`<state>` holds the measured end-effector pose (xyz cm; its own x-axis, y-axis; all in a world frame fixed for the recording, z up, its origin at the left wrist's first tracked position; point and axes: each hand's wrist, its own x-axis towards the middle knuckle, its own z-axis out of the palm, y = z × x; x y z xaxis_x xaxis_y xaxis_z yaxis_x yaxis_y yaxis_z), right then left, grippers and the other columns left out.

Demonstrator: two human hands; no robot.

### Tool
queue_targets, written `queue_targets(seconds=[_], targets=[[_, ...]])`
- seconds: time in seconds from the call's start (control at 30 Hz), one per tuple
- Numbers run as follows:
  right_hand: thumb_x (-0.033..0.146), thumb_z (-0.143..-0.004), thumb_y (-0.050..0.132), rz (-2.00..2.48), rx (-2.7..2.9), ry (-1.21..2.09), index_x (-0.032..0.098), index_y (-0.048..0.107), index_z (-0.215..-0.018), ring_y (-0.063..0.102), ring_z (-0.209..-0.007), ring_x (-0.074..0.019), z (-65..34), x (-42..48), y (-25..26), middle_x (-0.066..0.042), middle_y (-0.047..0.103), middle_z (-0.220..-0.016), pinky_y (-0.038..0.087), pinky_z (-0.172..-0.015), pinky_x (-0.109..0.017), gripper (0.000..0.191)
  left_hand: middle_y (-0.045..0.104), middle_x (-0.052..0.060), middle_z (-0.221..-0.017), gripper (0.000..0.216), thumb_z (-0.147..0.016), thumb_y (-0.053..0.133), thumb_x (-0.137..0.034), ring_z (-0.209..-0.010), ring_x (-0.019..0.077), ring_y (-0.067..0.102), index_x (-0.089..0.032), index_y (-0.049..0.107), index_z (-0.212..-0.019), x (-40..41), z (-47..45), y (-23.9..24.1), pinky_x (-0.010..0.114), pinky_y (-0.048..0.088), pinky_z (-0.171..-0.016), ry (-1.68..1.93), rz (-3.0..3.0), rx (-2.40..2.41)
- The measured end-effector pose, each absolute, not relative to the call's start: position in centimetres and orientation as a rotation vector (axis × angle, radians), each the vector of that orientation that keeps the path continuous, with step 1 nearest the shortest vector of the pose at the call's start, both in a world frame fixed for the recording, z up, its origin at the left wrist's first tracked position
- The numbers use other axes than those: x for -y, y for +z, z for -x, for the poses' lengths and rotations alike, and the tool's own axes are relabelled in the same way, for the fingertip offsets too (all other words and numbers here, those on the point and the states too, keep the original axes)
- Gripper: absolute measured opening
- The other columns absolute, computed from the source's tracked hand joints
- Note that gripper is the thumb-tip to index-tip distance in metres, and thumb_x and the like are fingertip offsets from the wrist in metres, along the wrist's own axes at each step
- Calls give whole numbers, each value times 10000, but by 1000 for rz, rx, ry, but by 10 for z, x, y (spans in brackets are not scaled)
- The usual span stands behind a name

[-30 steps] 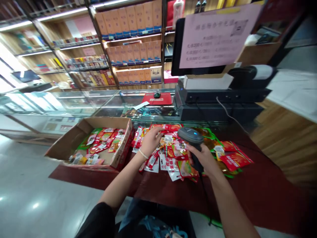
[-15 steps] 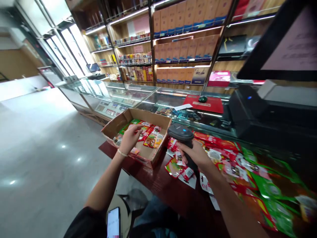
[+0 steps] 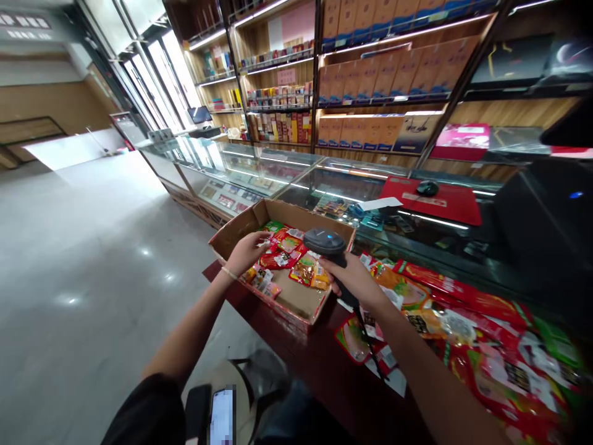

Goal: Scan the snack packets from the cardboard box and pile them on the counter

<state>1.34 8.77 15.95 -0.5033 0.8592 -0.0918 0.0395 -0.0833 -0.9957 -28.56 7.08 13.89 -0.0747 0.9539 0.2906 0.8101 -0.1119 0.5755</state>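
Observation:
My right hand (image 3: pixel 354 281) is wrapped around the handle of a black barcode scanner (image 3: pixel 324 241), its head pointing left over the right side of a cardboard box (image 3: pixel 296 321). A thin cable hangs below the handle. Inside the box, my left hand (image 3: pixel 248 252) has its thumb and fingers closed on the edge of a red snack packet (image 3: pixel 275 259); the fingertips are partly hidden. Other packets lie around it, among them a yellow-orange packet (image 3: pixel 319 276). Beneath my right forearm lies a red and green packet (image 3: pixel 353 339).
Many red and green snack packets (image 3: pixel 491 364) cover the counter on the right. Behind the box runs a glass display case (image 3: pixel 296 179) bearing a red mat (image 3: pixel 456 204) and a mouse (image 3: pixel 427 188). Low in front, a phone (image 3: pixel 222 411) rests on a round stool (image 3: pixel 238 377).
The view has turned, shifting the scene rightward. The scanner has moved left relative to the box, now over its right side. My left hand has come down among the red packets.

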Motion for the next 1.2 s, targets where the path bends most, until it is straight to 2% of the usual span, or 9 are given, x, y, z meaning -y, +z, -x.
queue_targets(seconds=[0.17,0.3,0.43,0.53,0.67,0.87,1.0,1.2], targets=[[509,-740,685,1068,1527,1598,204,535,-854,494,-368,-105,-13,-117,156,48,545,-531,385,-328,-207,358,658,112,-1095,407,-786,614,-322,-948,230,637,-163,627,-1160,-128,286,126,359,499,-880,662,-2123,-1882],[497,-743,686,1060,1502,1596,209,536,-845,504,-386,-112,-15,-136,158,51,534,-524,388,-341,-210,341,619,132,-1194,492,-768,630,-296,-1103,267,574,-151,571,-1235,-173,274,116,382,424,-991,415,-2277,-1776],[491,-726,701,1074,1456,1612,220,526,-811,487,-365,-114,-13,-144,160,61,513,-487,386,-339,-219,333,546,187,-1284,645,-733,652,-257,-1144,287,548,-106,471,-1333,-212,259,95,358,414,-979,60,-2334,-1724],[494,-718,707,1079,1430,1628,224,524,-798,485,-354,-118,-12,-147,157,57,519,-480,389,-331,-227,336,499,214,-1324,672,-746,643,-315,-1156,293,538,-98,444,-1350,-231,255,75,344,403,-967,-117,-2379,-1668],[498,-721,706,1062,1425,1660,229,518,-784,491,-352,-120,-13,-151,151,54,518,-476,392,-324,-225,334,518,219,-1271,616,-762,616,-437,-1125,309,549,-103,515,-1270,-238,255,62,366,403,-950,-253,-2385,-1681],[501,-754,675,1013,1473,1603,222,516,-809,510,-360,-118,-13,-153,145,49,529,-503,401,-323,-217,326,635,162,-1063,391,-744,628,-328,-1020,288,586,-144,624,-1089,-218,255,72,347,428,-883,-113,-2405,-1681],[478,-735,693,1028,1437,1597,225,503,-813,495,-354,-111,-14,-146,150,60,534,-499,389,-319,-211,326,681,95,-886,188,-785,550,-282,-852,241,623,-199,671,-903,-198,256,91,307,437,-791,-54,-2320,-1747],[499,-750,673,1017,1414,1580,217,505,-827,494,-363,-99,-32,-115,159,63,542,-530,401,-329,-204,337,653,39,-723,165,-739,505,-168,-705,187,598,-202,662,-776,-158,262,129,265,424,-701,267,-2314,-1774]])
